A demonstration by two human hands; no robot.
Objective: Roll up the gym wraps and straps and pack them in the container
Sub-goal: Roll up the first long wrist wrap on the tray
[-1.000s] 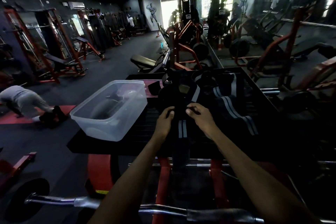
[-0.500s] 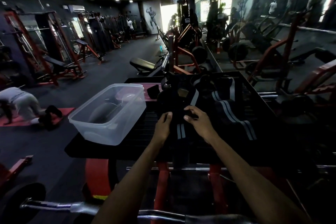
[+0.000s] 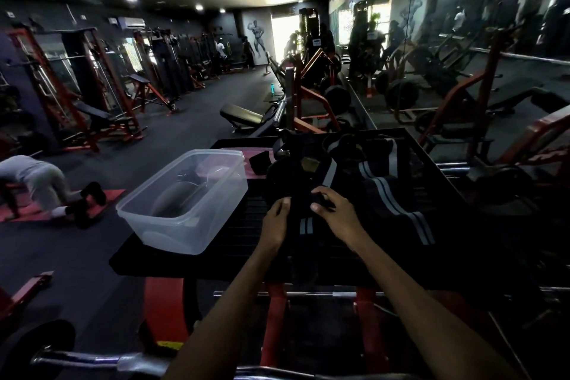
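Both hands work one wrap (image 3: 303, 219), a dark band with two pale stripes that lies on the black table (image 3: 234, 234) straight ahead of the person and runs toward the near edge. The left hand (image 3: 274, 222) has its grip on the wrap's left edge, thumb up against the fabric and fingers curled behind it. The right hand (image 3: 334, 216) pinches the far end, where the fabric bunches into a small dark fold under the thumb and fingers. It reads as the start of a roll: the end is being turned over on itself, and little has been wound so far.

The container (image 3: 185, 203), a clear plastic tub, stands on the table just left of the hands, open at the top. Whether anything lies inside cannot be told through the glare on its walls. A heap of other wraps and straps (image 3: 382, 182) lies unrolled behind and to the right of the hands.

The next move likely calls for rolling the bunched end toward the body, keeping the band taut and its edges square so the coil stays tight, then lifting the finished coil left into the tub.
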